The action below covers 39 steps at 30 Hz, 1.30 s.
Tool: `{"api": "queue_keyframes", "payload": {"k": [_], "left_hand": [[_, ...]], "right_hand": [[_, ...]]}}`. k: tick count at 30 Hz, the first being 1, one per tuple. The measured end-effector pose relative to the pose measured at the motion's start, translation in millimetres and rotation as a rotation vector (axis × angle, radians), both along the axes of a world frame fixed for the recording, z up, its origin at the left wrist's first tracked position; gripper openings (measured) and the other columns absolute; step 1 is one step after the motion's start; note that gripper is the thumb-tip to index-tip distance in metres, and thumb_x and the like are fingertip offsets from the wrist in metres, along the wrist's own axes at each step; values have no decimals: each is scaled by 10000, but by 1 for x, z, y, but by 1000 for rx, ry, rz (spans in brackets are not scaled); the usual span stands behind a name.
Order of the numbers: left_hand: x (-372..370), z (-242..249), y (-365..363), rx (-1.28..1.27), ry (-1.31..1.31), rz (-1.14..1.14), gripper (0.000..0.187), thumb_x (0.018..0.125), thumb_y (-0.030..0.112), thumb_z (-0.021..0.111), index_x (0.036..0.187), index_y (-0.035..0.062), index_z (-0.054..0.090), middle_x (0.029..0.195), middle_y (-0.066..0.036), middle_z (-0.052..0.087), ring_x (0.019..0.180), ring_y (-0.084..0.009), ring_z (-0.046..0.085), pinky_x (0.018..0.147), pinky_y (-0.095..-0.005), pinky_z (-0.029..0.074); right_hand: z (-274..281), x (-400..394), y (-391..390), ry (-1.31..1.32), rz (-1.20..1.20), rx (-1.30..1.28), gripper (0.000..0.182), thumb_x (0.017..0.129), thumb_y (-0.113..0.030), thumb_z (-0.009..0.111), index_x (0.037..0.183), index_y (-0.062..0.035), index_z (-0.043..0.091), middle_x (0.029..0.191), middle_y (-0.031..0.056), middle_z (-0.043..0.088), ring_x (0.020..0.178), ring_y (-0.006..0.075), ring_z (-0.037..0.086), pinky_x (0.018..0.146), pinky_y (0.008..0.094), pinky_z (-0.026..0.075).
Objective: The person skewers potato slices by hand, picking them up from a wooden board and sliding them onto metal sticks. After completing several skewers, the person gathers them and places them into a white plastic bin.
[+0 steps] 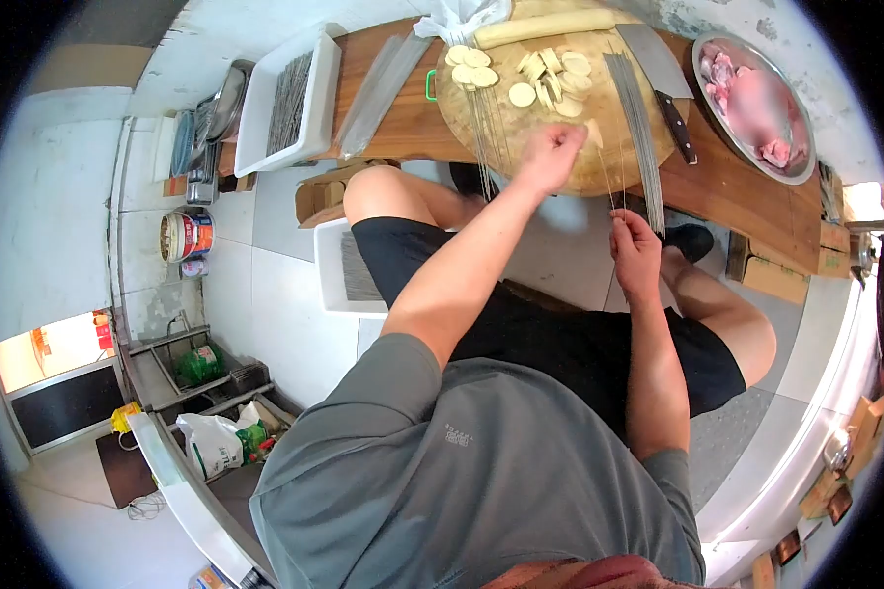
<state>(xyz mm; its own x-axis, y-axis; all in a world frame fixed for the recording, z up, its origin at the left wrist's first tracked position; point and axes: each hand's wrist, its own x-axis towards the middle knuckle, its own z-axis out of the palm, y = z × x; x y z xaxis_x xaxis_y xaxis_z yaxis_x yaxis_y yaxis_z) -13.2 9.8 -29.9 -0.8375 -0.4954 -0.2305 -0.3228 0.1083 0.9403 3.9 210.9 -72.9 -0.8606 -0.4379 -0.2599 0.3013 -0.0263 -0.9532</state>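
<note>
My right hand (pixel 636 250) is closed around the lower end of thin metal skewers (pixel 607 177) at the near edge of a round wooden cutting board (pixel 521 162). At the skewers' upper end sits a pale slice (pixel 594 133). Beside that slice is my left hand (pixel 557 155), fingers curled and slightly blurred; what they hold, if anything, is hidden. More round pale slices (pixel 522 95) lie on the board behind it. Several loaded skewers (pixel 483 128) rest at the left with slices on their far ends. A bundle of bare skewers (pixel 636 137) lies to the right.
A long pale roll (pixel 545 26) lies at the board's back. On the right are a cleaver (pixel 668 93) and a metal bowl (pixel 805 157) of raw meat. Left stand a clear plastic bag (pixel 378 93) and a white bin (pixel 250 147) of skewers. Another white bin (pixel 332 280) is below.
</note>
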Motion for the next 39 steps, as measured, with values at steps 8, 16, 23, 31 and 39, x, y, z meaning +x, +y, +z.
{"api": "queue_keyframes", "payload": {"k": [8,16,23,31,39], "left_hand": [[1,0,14,710,184,48,206,944,169,546,1083,20,576,951,-51,635,741,-137,598,683,-283,508],[5,-4,7,652,128,-20,208,931,158,570,1087,20,571,949,-41,628,753,-136,600,651,-270,496],[0,-1,-3,454,95,-6,198,937,183,548,1018,8,592,835,-36,611,704,-123,594,606,-235,463],[13,-20,-39,-763,-86,-74,414,783,328,690,1065,28,648,888,-159,626,862,-342,608,769,-392,491],[6,-17,-19,-933,-10,-139,378,746,288,722,1032,51,653,947,-165,601,988,-349,554,864,-429,449]], "right_hand": [[5,4,-2,-95,55,-15,203,962,-163,521,1046,-2,613,630,-30,498,542,52,436,485,209,351],[10,5,-1,-123,211,9,214,971,-187,499,1008,-12,617,604,-30,466,510,49,401,464,210,321],[7,2,1,-138,127,-36,207,960,-185,520,968,-9,627,610,-42,461,513,44,387,461,209,310],[6,-3,5,-154,70,-59,194,958,-178,527,973,-11,625,617,-42,461,519,44,390,460,208,311],[3,-1,5,-164,68,-46,190,962,-176,525,977,-14,623,624,-40,465,521,46,397,464,209,322]]}}
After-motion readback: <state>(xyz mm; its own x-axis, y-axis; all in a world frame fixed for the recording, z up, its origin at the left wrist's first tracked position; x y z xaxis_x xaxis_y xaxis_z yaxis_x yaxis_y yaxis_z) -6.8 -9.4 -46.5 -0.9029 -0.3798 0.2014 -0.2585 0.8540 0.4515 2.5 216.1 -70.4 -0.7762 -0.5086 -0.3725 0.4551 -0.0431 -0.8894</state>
